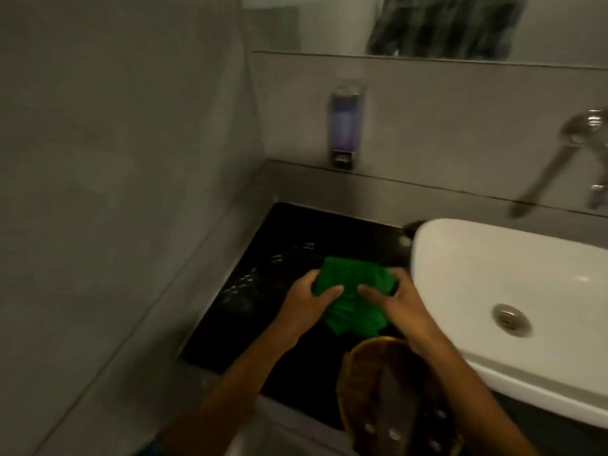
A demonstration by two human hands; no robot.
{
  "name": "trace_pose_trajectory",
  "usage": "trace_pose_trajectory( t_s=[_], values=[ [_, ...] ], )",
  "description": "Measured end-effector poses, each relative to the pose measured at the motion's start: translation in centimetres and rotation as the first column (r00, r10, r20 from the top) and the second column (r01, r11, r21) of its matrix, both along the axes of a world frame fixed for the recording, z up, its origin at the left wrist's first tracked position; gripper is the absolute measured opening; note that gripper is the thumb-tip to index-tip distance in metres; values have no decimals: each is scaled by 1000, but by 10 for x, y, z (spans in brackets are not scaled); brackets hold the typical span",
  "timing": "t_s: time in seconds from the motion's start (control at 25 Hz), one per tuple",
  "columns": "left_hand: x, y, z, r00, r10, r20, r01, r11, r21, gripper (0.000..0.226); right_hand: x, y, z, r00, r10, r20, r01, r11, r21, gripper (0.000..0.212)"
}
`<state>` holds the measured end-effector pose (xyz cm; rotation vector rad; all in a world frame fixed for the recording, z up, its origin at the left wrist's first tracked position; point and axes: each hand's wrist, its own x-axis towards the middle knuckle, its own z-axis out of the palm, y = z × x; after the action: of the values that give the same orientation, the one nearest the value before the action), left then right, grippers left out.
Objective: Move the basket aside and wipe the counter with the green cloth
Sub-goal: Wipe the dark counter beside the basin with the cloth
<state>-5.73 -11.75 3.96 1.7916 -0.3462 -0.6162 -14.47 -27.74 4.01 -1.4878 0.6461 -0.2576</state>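
Head view: left hand point(307, 299) and right hand point(396, 301) both clutch the green cloth point(353, 296) on the black table point(263, 324). Bare wet surface lies left; sink point(493, 271) crowds right, basket point(391, 396) just behind the right wrist.

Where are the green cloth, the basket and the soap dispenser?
green cloth point(353, 284), head view, middle of the bunched fabric.
basket point(365, 373), head view, woven inner wall.
soap dispenser point(345, 126), head view, front of its body.

Green cloth point(353, 291), black counter point(289, 238), white sink point(493, 258), brown woven basket point(371, 373).
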Motion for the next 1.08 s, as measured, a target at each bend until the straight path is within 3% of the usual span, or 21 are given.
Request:
trace_pose_trajectory(
  t_s=[0.16,0.24,0.32,0.4,0.48,0.56,0.64,0.76,0.92,1.08],
  values=[
    [42,117,-54,988,145,51,-154,954,257,44,63,102,-51,896,351,-271,-369,929,-17,42],
    [57,154,-69,961,92,261,-212,853,477,55,81,111,-65,834,409,-371,-479,870,-117,51],
    [61,174,-78,880,53,473,-311,816,488,58,99,90,-78,877,254,-407,-406,845,-349,49],
    [50,167,-93,856,-41,515,-255,833,491,63,115,46,-91,910,-14,-415,-264,751,-606,43],
    [38,146,-116,846,-234,479,-153,754,638,84,120,1,-110,877,-228,-422,-194,637,-746,48],
    [35,129,-141,839,-322,437,-143,645,750,97,118,-25,-132,825,-315,-469,-202,610,-766,61],
    [40,120,-156,839,-294,458,-208,605,769,99,117,-33,-156,786,-336,-519,-266,574,-775,71],
    [54,114,-166,786,-273,554,-279,644,713,89,115,-34,-175,804,-385,-452,-269,442,-856,74],
    [115,100,-169,756,-138,640,-392,687,611,74,116,-39,-188,806,-438,-399,-238,377,-895,75],
    [182,56,-169,732,-293,615,-272,702,658,67,119,-38,-190,802,-459,-381,-222,363,-905,73]
  ],
)
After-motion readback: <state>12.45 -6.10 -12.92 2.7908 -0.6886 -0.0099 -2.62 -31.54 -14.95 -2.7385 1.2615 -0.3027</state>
